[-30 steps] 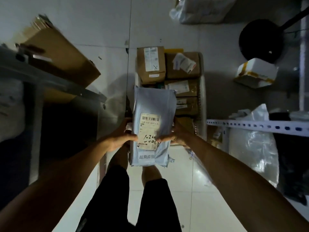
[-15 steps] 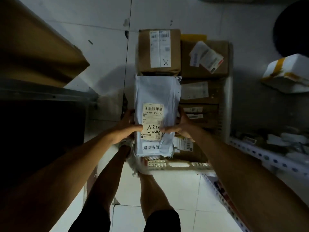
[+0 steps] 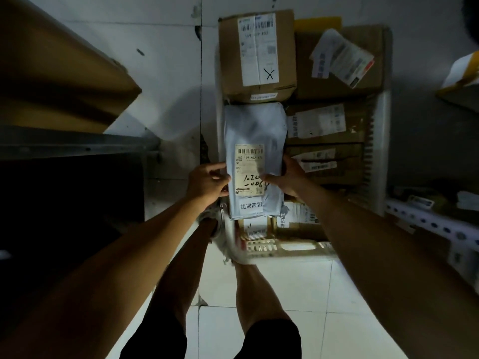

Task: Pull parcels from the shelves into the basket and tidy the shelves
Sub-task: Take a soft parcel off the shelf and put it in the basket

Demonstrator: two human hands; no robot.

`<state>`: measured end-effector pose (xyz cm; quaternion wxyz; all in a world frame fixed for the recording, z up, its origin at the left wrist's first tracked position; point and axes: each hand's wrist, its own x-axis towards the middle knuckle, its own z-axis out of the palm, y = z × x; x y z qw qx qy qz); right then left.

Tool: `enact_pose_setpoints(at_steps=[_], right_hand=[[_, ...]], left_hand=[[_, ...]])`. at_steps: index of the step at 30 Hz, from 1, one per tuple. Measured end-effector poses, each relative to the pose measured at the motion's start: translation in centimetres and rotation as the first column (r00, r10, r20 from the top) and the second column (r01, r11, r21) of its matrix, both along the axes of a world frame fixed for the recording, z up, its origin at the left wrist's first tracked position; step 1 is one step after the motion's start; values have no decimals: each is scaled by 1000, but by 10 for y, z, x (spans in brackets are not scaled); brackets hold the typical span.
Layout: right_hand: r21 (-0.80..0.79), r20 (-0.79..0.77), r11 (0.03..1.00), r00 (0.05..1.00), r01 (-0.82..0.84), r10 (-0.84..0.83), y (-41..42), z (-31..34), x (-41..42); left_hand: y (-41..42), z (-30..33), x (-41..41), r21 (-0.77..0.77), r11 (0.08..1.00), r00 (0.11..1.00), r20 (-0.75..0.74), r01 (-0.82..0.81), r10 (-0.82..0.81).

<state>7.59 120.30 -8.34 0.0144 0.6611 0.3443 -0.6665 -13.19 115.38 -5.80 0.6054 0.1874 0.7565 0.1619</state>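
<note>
Lowered since the earlier frame, the grey mailer (image 3: 255,161) now lies over the basket (image 3: 379,141), long axis running toward its far edge. Left hand (image 3: 207,182) and right hand (image 3: 287,177) pinch its sides; fingertips beneath are hidden.

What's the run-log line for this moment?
step: lowering grey parcel into basket | left hand: grips parcel | right hand: grips parcel | basket: holds cardboard boxes

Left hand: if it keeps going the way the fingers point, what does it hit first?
The left hand points rightward across the grey mailer bag it grips. Continuing straight, its fingers would probably meet the right hand on the bag's other edge, though depth is unclear.
</note>
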Motion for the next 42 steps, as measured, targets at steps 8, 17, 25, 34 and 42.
enact_pose_setpoints(at_steps=[8, 17, 25, 34, 42], right_hand=[[191, 229, 978, 973, -81, 36, -12, 9, -22], [98, 343, 972, 924, -215, 170, -45, 108, -19], [90, 640, 821, 665, -563, 385, -82, 300, 19], [197, 809, 834, 566, -515, 159, -130, 467, 59], [230, 853, 953, 513, -195, -101, -274, 526, 94]], left_hand=[[2, -5, 4, -10, 991, 986, -100, 131, -131], [-2, 78, -2, -43, 738, 720, -186, 673, -668], [14, 291, 55, -233, 1, -149, -625, 972, -766], [-14, 438, 130, -133, -181, -221, -720, 974, -658], [-113, 487, 218, -192, -664, -536, -762, 723, -363]])
